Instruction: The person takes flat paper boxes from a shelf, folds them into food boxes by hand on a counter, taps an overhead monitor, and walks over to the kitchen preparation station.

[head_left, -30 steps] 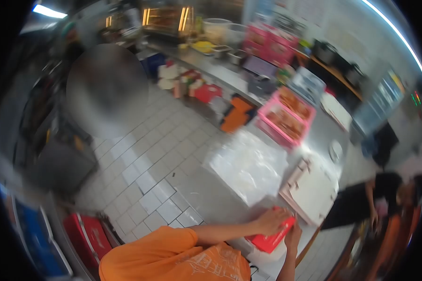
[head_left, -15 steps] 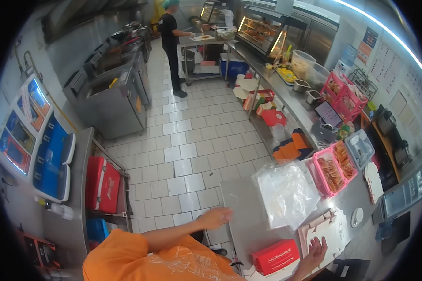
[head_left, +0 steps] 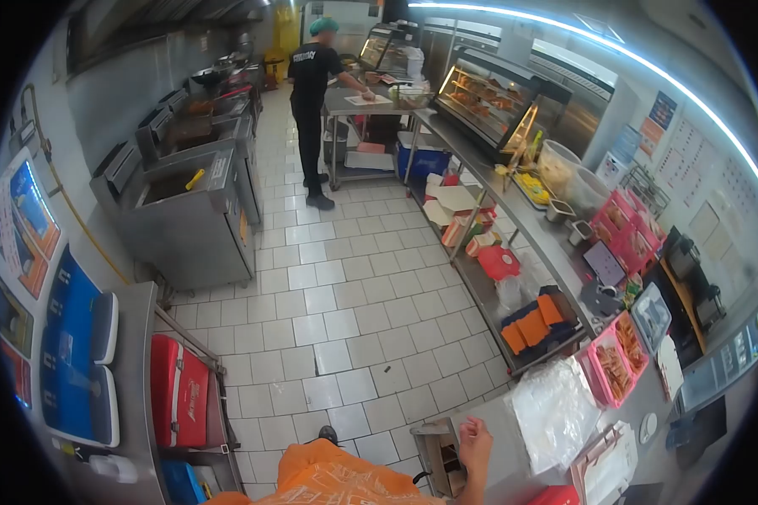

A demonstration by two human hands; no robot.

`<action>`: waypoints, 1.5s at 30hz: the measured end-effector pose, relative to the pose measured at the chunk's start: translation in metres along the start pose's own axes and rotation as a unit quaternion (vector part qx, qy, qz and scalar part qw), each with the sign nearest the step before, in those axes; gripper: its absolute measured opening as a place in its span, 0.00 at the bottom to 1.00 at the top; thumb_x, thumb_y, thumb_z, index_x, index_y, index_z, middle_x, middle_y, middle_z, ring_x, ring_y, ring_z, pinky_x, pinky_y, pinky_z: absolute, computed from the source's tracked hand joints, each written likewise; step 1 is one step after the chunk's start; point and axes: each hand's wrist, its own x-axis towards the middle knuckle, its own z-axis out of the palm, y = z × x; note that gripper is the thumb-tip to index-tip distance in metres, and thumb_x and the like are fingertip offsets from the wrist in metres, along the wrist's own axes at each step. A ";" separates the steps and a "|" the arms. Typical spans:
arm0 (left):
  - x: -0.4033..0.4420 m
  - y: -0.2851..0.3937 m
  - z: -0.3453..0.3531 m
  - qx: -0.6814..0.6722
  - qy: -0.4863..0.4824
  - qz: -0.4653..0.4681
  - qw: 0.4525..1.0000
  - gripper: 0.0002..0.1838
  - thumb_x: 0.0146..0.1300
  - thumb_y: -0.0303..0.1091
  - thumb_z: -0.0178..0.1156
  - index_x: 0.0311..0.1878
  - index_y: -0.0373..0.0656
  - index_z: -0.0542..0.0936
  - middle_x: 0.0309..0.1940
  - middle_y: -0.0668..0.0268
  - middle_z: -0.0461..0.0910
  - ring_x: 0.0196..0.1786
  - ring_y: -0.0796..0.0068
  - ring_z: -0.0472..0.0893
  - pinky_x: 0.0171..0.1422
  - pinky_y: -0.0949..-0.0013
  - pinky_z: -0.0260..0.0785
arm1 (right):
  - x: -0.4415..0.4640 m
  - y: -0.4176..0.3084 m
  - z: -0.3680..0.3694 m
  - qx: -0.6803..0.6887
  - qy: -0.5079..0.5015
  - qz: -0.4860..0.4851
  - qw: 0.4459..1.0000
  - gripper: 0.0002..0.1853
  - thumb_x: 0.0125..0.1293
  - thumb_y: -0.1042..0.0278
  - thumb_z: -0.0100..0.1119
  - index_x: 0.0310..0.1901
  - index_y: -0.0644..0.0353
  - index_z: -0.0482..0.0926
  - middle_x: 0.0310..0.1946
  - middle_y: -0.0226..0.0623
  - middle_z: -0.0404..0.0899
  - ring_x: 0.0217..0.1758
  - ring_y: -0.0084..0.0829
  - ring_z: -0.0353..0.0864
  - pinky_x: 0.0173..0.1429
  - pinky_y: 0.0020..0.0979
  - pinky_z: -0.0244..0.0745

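Note:
My right hand (head_left: 476,439) is raised over the near left edge of the steel table (head_left: 501,446), its fingers loosely bent and nothing visible in them. Just left of it is an open drawer-like compartment (head_left: 436,450) with dark contents I cannot make out. To the hand's right lies a pile of clear plastic bags (head_left: 554,411). Farther right are flat white cartons (head_left: 606,463), and part of a red box (head_left: 556,497) shows at the bottom edge. My left hand is out of view.
Pink baskets of fried food (head_left: 611,370) stand beyond the bags. A long steel counter (head_left: 522,220) runs along the right to a lit display case (head_left: 488,97). A person in black (head_left: 312,93) works at a far table. A red cooler (head_left: 179,391) and fryers (head_left: 185,194) line the left.
My right hand has left the cartons and moved left to the table edge. My left hand has dropped out of view. The drawer-like compartment now shows. My view has tilted up.

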 end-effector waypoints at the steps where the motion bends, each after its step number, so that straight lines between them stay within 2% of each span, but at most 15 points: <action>1: 0.001 0.000 -0.007 -0.010 -0.016 0.010 1.000 0.19 0.58 0.43 0.55 0.44 0.41 0.84 0.46 0.52 0.83 0.52 0.56 0.82 0.51 0.56 0.75 | 0.002 0.014 0.012 -0.001 -0.001 0.001 1.000 0.13 0.65 0.71 0.58 0.50 0.65 0.76 0.34 0.43 0.84 0.35 0.34 0.84 0.42 0.30 0.77; 3: 0.017 -0.006 -0.034 -0.017 -0.042 0.033 0.998 0.20 0.57 0.43 0.54 0.45 0.41 0.84 0.47 0.52 0.83 0.53 0.57 0.82 0.52 0.57 0.75 | 0.004 0.039 0.034 -0.020 0.231 0.090 0.969 0.09 0.65 0.70 0.56 0.44 0.64 0.77 0.28 0.41 0.81 0.29 0.34 0.81 0.36 0.31 0.74; 7: 0.112 0.009 -0.134 -0.009 -0.017 0.089 0.996 0.21 0.54 0.46 0.52 0.38 0.40 0.86 0.42 0.49 0.84 0.49 0.58 0.84 0.50 0.55 0.77 | 0.001 0.083 0.056 -0.047 0.333 0.114 0.935 0.07 0.65 0.69 0.55 0.39 0.63 0.77 0.25 0.40 0.78 0.26 0.34 0.77 0.33 0.33 0.72; 8: 0.143 0.016 -0.170 -0.171 -0.080 -0.030 0.982 0.19 0.54 0.44 0.51 0.37 0.42 0.86 0.40 0.51 0.84 0.45 0.56 0.85 0.49 0.53 0.77 | 0.005 0.086 0.057 -0.067 0.352 0.130 0.925 0.07 0.66 0.69 0.54 0.38 0.63 0.76 0.24 0.40 0.77 0.26 0.34 0.76 0.32 0.34 0.71; 10: 0.203 0.028 -0.224 0.093 0.094 0.167 0.977 0.11 0.57 0.37 0.55 0.38 0.44 0.84 0.38 0.59 0.85 0.41 0.59 0.84 0.44 0.53 0.77 | 0.008 0.082 0.055 -0.093 0.368 0.149 0.913 0.07 0.66 0.69 0.54 0.37 0.63 0.76 0.23 0.40 0.77 0.25 0.34 0.76 0.31 0.35 0.70; 11: 0.197 0.061 -0.276 -0.099 0.144 0.062 0.983 0.17 0.61 0.37 0.48 0.36 0.41 0.86 0.36 0.57 0.85 0.42 0.56 0.84 0.49 0.55 0.77 | 0.014 0.078 0.057 -0.137 0.402 0.172 0.889 0.07 0.66 0.69 0.54 0.37 0.64 0.76 0.23 0.39 0.76 0.24 0.34 0.74 0.30 0.36 0.68; 13: 0.206 0.104 -0.349 -0.382 0.162 0.077 0.906 0.13 0.63 0.36 0.53 0.43 0.41 0.84 0.40 0.56 0.85 0.42 0.60 0.85 0.48 0.61 0.77 | 0.032 0.074 0.069 -0.175 0.430 0.194 0.864 0.07 0.66 0.68 0.54 0.37 0.64 0.76 0.22 0.39 0.75 0.24 0.34 0.73 0.30 0.36 0.67; 16: 0.191 0.161 -0.461 -0.491 0.101 0.115 0.858 0.13 0.64 0.35 0.58 0.50 0.42 0.80 0.44 0.59 0.85 0.42 0.68 0.84 0.45 0.66 0.76 | 0.074 0.067 0.088 -0.123 0.430 0.186 0.875 0.06 0.67 0.71 0.55 0.40 0.65 0.77 0.21 0.32 0.73 0.23 0.22 0.70 0.29 0.27 0.66; 21: 0.224 0.179 -0.547 -0.563 0.001 0.100 0.821 0.17 0.67 0.36 0.54 0.57 0.43 0.75 0.48 0.62 0.82 0.49 0.70 0.82 0.48 0.64 0.75 | 0.253 0.022 0.153 0.138 0.284 0.104 0.943 0.07 0.69 0.70 0.56 0.42 0.66 0.76 0.24 0.32 0.74 0.25 0.21 0.73 0.26 0.24 0.67; 24: 0.286 0.149 -0.504 -0.482 0.119 0.027 0.868 0.13 0.66 0.38 0.57 0.51 0.44 0.78 0.41 0.66 0.84 0.40 0.73 0.83 0.40 0.69 0.75 | 0.372 -0.042 0.163 0.216 0.114 0.133 0.961 0.06 0.70 0.72 0.54 0.43 0.65 0.76 0.25 0.34 0.79 0.24 0.20 0.77 0.23 0.21 0.68; 25: 0.309 0.136 -0.472 -0.490 0.041 -0.001 0.871 0.15 0.67 0.41 0.55 0.51 0.44 0.80 0.45 0.64 0.83 0.45 0.72 0.82 0.48 0.66 0.75 | 0.405 -0.046 0.167 0.221 0.113 0.124 0.961 0.06 0.70 0.72 0.54 0.43 0.65 0.76 0.25 0.34 0.79 0.24 0.20 0.77 0.23 0.21 0.68; 26: 0.349 0.102 -0.409 -0.160 0.136 0.325 0.922 0.19 0.69 0.46 0.52 0.53 0.44 0.80 0.50 0.62 0.81 0.53 0.71 0.79 0.58 0.62 0.71 | 0.444 -0.051 0.175 0.237 0.044 0.100 0.965 0.06 0.70 0.72 0.54 0.43 0.65 0.76 0.27 0.35 0.80 0.24 0.20 0.78 0.24 0.21 0.69; 27: 0.369 0.114 -0.441 -0.158 0.150 0.328 0.919 0.19 0.69 0.46 0.52 0.53 0.44 0.80 0.50 0.62 0.81 0.53 0.71 0.79 0.58 0.62 0.71 | 0.483 -0.063 0.181 0.251 -0.023 0.073 0.965 0.06 0.69 0.72 0.55 0.43 0.65 0.76 0.28 0.36 0.82 0.24 0.20 0.78 0.25 0.21 0.70; 37: 0.485 0.264 -0.604 -0.444 -0.055 0.259 0.856 0.21 0.69 0.49 0.51 0.56 0.46 0.78 0.53 0.64 0.80 0.56 0.71 0.77 0.62 0.62 0.69 | 0.580 -0.019 0.192 0.187 -0.123 0.114 0.968 0.08 0.67 0.77 0.52 0.45 0.68 0.76 0.31 0.39 0.84 0.26 0.22 0.81 0.30 0.22 0.75; 45: 0.416 0.367 -0.701 -0.763 -0.076 0.068 0.639 0.23 0.69 0.51 0.51 0.59 0.47 0.77 0.56 0.65 0.79 0.59 0.70 0.75 0.64 0.61 0.66 | 0.689 -0.044 0.224 0.196 -0.195 0.178 0.944 0.08 0.68 0.75 0.52 0.47 0.67 0.74 0.32 0.41 0.84 0.27 0.25 0.83 0.29 0.23 0.77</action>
